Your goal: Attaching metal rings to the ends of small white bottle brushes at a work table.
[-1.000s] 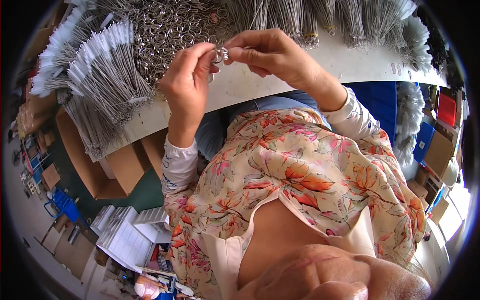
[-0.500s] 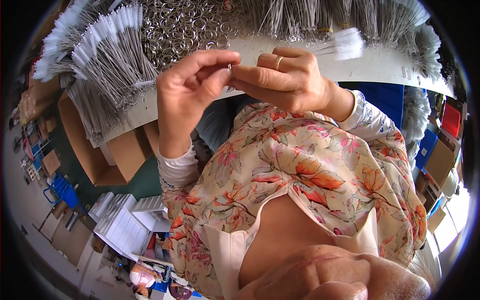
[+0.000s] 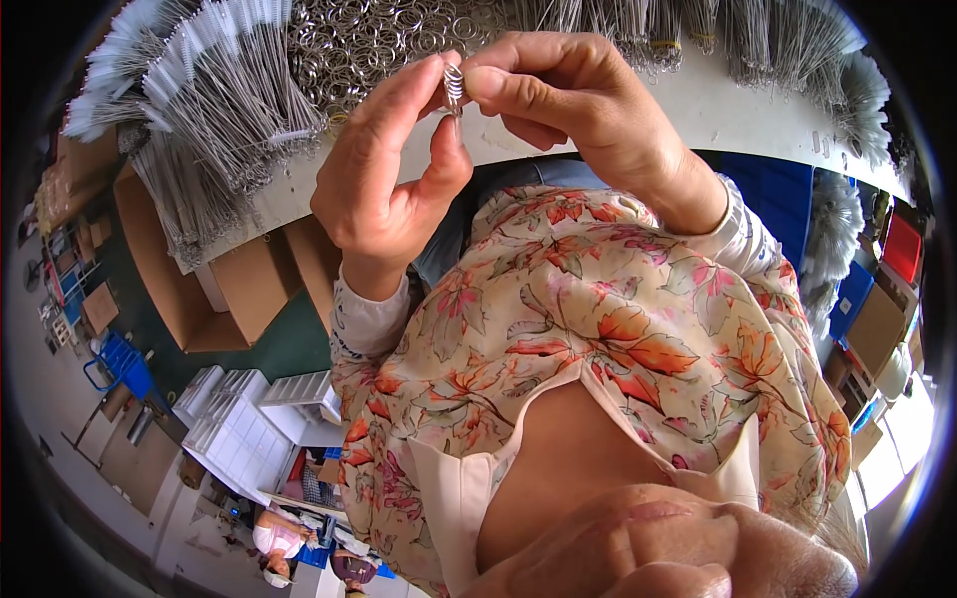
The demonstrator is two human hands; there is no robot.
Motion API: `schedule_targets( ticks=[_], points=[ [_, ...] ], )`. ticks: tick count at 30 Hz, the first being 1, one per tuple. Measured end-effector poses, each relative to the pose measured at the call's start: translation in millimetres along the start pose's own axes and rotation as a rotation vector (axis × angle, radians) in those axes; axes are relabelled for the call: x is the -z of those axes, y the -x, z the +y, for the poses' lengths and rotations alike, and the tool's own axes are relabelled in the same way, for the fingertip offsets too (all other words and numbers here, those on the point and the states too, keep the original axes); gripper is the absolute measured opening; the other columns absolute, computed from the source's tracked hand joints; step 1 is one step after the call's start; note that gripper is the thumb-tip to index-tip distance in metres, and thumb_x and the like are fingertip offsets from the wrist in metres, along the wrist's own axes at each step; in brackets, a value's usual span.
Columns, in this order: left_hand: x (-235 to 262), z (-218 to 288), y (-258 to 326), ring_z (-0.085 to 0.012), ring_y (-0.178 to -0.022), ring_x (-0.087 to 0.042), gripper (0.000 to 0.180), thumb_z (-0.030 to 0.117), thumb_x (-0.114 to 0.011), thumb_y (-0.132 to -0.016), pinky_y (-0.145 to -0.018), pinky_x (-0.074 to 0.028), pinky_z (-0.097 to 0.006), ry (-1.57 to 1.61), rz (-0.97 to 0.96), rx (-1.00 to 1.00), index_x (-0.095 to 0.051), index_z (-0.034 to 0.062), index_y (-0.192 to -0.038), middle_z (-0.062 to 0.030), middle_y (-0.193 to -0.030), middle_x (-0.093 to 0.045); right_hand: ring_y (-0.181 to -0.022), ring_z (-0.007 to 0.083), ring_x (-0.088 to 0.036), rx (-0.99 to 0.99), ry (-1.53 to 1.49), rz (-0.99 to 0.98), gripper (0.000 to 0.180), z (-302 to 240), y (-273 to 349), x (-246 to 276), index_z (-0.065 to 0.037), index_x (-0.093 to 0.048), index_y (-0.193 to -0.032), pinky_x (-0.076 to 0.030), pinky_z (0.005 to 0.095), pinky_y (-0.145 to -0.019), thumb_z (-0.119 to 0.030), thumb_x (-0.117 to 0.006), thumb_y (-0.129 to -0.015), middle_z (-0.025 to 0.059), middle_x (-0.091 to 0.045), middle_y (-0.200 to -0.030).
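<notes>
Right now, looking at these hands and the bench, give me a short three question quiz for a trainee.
1. True or false: both hands pinch the small metal ring stack.
2. What lies heaped on the white bench beyond the hands? A) loose metal rings B) wooden blocks C) glass jars
3. Fill in: the bundles of wire brushes lie to the person's ____ of the hands.

Key
1. True: the left hand and the right hand meet on it.
2. A, the loose metal rings.
3. left
</notes>
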State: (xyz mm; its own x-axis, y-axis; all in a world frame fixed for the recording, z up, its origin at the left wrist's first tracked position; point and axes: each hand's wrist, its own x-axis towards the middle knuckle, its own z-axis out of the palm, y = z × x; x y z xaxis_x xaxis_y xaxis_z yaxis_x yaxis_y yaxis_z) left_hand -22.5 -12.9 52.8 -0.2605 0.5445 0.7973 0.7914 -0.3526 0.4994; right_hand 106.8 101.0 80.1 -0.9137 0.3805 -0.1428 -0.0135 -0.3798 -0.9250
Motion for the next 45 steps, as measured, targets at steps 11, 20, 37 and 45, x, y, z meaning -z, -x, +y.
schedule_targets(
  ticks=[11,20,37,45],
  points=[
    [3.7,-9.1,5.7,-0.0229,-0.082,-0.067,0.027,-0.005,-0.063,-0.073,-0.069,-0.055,-0.028,0.082,0.014,0.029,-0.062,-0.0056,-0.099,-0.0143,-0.09,-0.067,-0.051,0.0028,-0.042,-0.054,0.159,-0.011,0.02,-2.2,-4.3,3.5,-0.003,-0.066,-0.089,-0.03,0.0173,-0.044,-0.023,-0.064,-0.085,-0.0004,-0.057,-0.069],
    [-0.3,-0.4,9.2,-0.0261,-0.085,-0.065,0.033,-0.01,-0.059,-0.076,-0.07,-0.057,-0.032,0.282,0.131,0.128,-0.053,-0.014,-0.107,-0.0218,-0.1,-0.061,-0.054,0.0028,-0.044,-0.142,-0.416,-0.114,0.017,15.0,-9.3,4.2,-0.004,-0.066,-0.087,-0.033,0.0159,-0.047,-0.021,-0.064,-0.085,-0.0027,-0.057,-0.068],
    [0.3,-13.6,5.5,-0.0206,-0.08,-0.066,0.027,-0.003,-0.063,-0.075,-0.066,-0.057,-0.026,0.076,0.047,0.076,-0.061,-0.0066,-0.102,-0.0155,-0.092,-0.066,-0.052,0.0064,-0.054,-0.014,0.056,-0.081,0.009,1.9,-14.8,4.7,0.0,-0.064,-0.09,-0.042,0.0186,-0.046,-0.008,-0.061,-0.086,0.0024,-0.059,-0.064],
    [11.5,-15.0,7.8,-0.0189,-0.081,-0.066,0.032,-0.009,-0.063,-0.072,-0.072,-0.056,-0.026,0.284,-0.088,0.289,-0.059,-0.0078,-0.104,-0.016,-0.097,-0.065,-0.055,0.0085,-0.053,0.091,0.431,-0.03,0.017,2.0,-8.8,0.6,-0.001,-0.062,-0.088,-0.041,0.0219,-0.047,-0.017,-0.062,-0.086,0.0023,-0.057,-0.065]
  ],
)
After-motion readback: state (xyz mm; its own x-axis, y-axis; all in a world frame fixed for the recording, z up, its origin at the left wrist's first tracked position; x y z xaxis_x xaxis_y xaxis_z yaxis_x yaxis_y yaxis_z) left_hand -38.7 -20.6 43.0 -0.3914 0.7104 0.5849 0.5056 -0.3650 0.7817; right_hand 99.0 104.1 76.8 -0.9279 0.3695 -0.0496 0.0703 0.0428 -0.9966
